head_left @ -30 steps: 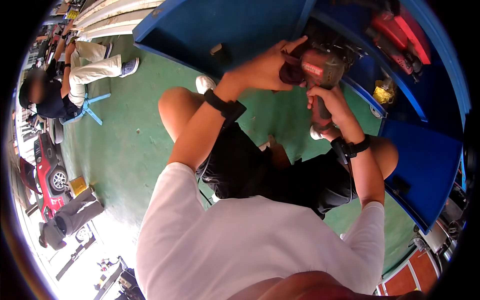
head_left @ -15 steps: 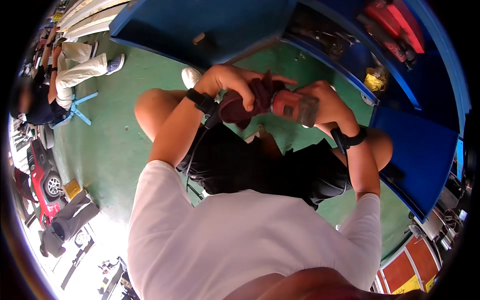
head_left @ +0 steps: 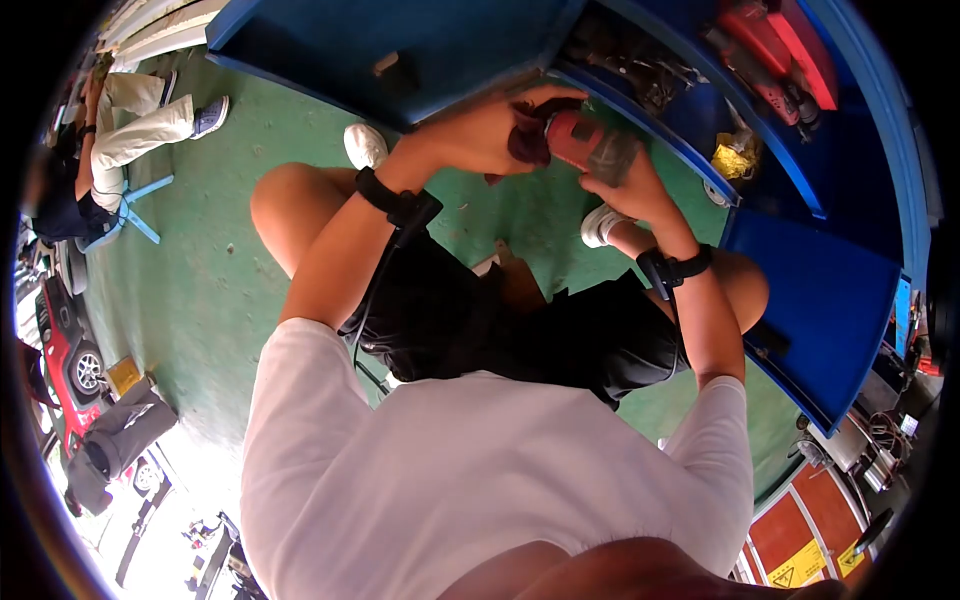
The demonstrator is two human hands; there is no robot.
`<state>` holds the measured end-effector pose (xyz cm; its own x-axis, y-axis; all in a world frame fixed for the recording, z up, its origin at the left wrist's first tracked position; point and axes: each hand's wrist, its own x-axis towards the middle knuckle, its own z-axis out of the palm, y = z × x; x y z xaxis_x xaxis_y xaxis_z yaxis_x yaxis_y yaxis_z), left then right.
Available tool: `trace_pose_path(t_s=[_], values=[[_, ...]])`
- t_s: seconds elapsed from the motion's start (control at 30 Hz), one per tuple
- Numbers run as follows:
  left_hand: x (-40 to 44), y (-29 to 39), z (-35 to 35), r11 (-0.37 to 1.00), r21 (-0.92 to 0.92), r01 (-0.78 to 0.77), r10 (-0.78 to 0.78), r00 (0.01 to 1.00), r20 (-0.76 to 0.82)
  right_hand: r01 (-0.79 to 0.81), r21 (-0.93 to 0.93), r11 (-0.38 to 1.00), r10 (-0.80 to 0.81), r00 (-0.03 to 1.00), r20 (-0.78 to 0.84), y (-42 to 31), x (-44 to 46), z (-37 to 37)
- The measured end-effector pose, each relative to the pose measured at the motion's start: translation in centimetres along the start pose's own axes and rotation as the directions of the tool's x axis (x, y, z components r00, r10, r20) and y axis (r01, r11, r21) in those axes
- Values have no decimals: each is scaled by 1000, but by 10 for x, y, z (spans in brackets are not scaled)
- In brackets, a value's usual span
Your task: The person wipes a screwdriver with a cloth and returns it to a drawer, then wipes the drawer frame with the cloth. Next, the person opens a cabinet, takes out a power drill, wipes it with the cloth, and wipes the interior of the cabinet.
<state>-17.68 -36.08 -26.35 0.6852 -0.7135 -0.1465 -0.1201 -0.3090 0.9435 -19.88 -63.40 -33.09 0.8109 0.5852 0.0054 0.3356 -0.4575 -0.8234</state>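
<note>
My left hand is closed around a bunched dark maroon cloth, which presses against one end of a red and grey cylinder-like object. The far end of that object is greyish and looks partly see-through; its exact kind I cannot make out. My right hand grips it at the grey end, fingers partly hidden behind it. Both hands are held out ahead of my knees, close to the open blue cabinet.
On the cabinet shelves lie a red case, loose metal parts and a yellow bag. A blue door stands open at right. To the left, a person sits on a light blue stool; a red car is farther back.
Both hands have moved forward, away from my body, with the cloth and the red object. Less of the cloth shows now. The view has shifted slightly.
</note>
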Motion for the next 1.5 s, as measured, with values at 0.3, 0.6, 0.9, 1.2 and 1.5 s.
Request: trace_pose_path(t_s=[0.3, 0.6, 0.9, 1.2, 1.5], values=[[25, -46, 22, 744, 658, -117, 465, 797, -385, -447, 880, 161, 417, 839, 350, -54, 11, 15], [16, -29, 14, 927, 272, -260, 334, 902, -274, -363, 674, 644, 340, 924, 173, -35, -3, 11], [9, -16, -8, 986, -86, 141, -90, 895, 437, -41, -89, 995, 60, 972, 229, 7, -10, 7], [-1, -18, 12, 977, -48, 210, -148, 817, 557, -148, -178, 973, 195, 938, 288, -48, -16, -10], [-5, 1, 6, 980, -47, 192, -188, 979, 79, -129, 231, 964, 142, 989, -40, -9, -10, 24]])
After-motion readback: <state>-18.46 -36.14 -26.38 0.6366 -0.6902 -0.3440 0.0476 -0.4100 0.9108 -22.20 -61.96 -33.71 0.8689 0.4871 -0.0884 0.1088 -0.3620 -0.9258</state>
